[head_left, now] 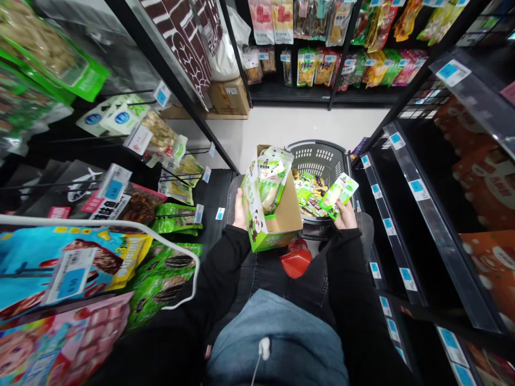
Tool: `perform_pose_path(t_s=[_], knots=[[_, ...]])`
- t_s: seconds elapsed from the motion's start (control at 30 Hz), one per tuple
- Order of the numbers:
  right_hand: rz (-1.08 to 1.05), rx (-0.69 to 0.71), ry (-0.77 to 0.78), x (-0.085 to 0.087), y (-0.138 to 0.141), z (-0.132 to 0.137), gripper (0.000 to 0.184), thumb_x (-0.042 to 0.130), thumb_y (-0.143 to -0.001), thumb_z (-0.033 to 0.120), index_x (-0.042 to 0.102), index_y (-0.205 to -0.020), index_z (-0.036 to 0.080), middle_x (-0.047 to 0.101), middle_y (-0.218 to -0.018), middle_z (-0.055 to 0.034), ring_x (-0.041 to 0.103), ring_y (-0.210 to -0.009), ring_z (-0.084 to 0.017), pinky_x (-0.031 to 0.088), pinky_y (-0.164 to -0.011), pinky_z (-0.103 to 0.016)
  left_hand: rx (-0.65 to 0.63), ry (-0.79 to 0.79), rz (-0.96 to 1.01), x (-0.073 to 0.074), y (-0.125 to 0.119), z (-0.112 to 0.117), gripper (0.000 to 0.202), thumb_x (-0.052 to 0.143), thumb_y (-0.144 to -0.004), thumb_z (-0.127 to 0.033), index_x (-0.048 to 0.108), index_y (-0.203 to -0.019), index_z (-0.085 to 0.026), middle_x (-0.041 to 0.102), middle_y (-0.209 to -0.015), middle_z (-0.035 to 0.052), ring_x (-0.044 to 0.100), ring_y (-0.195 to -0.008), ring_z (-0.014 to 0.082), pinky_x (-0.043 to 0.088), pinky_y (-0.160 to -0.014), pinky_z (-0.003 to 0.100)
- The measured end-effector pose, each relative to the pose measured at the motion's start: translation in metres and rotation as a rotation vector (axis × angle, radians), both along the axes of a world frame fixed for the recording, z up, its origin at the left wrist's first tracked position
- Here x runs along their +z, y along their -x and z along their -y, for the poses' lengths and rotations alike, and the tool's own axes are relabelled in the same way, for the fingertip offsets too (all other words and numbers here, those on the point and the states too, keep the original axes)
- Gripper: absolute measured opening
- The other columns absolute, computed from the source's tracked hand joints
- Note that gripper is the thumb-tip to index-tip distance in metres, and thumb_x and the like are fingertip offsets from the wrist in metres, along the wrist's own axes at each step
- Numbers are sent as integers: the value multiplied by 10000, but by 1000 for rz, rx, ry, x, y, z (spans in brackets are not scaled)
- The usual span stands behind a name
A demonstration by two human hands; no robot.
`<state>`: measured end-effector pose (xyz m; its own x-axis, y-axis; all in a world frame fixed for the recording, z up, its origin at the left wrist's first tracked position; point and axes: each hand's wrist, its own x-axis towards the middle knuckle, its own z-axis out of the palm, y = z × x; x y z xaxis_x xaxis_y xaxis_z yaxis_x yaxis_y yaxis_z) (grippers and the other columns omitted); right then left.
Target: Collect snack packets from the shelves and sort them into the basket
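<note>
My left hand [240, 212] grips the side of an open green and white cardboard box [269, 225] with a panda print, held over my lap. Several pale green snack packets [272, 177] stand inside it. My right hand [346, 217] is closed on a small stack of green snack packets [338, 194], held just above the right edge of a grey shopping basket [319, 155]. The basket sits on the floor in front of my knees and holds several more green and yellow packets [309, 190].
Black shelving lines both sides of a narrow aisle. Snack bags hang on hooks at the left [161, 134]; the right shelves [418, 187] carry blue price tags. A red object [295, 260] lies by my knees. A cardboard carton [228, 96] stands at the aisle's far end.
</note>
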<state>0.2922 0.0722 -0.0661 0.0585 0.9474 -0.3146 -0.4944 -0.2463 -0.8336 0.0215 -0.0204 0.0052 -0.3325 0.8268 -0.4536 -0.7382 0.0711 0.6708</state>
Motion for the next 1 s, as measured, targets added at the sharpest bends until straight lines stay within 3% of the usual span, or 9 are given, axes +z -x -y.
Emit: perform_pose_path(t_s=[0.1,0.37,0.63,0.8,0.9,1.0], knots=[[-39,76,0,2,5,3,358,708,-554,198,580,-888,188,674,-906,-38,638,-803,-167,538,-723,-353,-8,-2,-6,2,-1,0,577,311,-875,-517,456,-1302,-157,625,-1128,63,476,-1200,222,367,-1045,324],[129,12,-52,-2,6,0,350,775,-427,165,609,-735,147,652,-638,18,624,-644,-152,521,-709,-336,-9,-20,-23,5,-2,1,554,291,-889,-497,504,-1245,-130,646,-1083,51,451,-1212,234,341,-1057,311],[134,204,-32,4,12,6,408,783,-436,259,600,-787,164,642,-673,18,622,-672,-159,513,-654,-309,-43,-25,20,1,0,0,579,293,-877,-536,515,-1237,-140,649,-1070,54,458,-1204,240,342,-1053,337],[301,160,23,-12,3,1,420,765,-458,357,620,-796,155,629,-637,15,597,-634,-156,497,-643,-307,-32,-28,13,1,0,1,577,293,-881,-529,495,-1253,-138,648,-1072,56,461,-1201,236,332,-1058,345],[572,157,135,-28,-9,-5,279,765,-441,315,612,-621,166,573,-520,23,572,-596,-162,480,-657,-313,-50,-34,31,1,0,1,593,289,-878,-539,490,-1258,-131,647,-1076,59,460,-1203,242,329,-1061,351],[654,153,154,-39,-13,-10,239,763,-430,245,531,-455,192,472,-403,40,548,-566,-167,470,-681,-326,-50,-35,37,1,0,1,599,297,-873,-544,485,-1267,-133,643,-1088,62,467,-1198,248,338,-1059,354]])
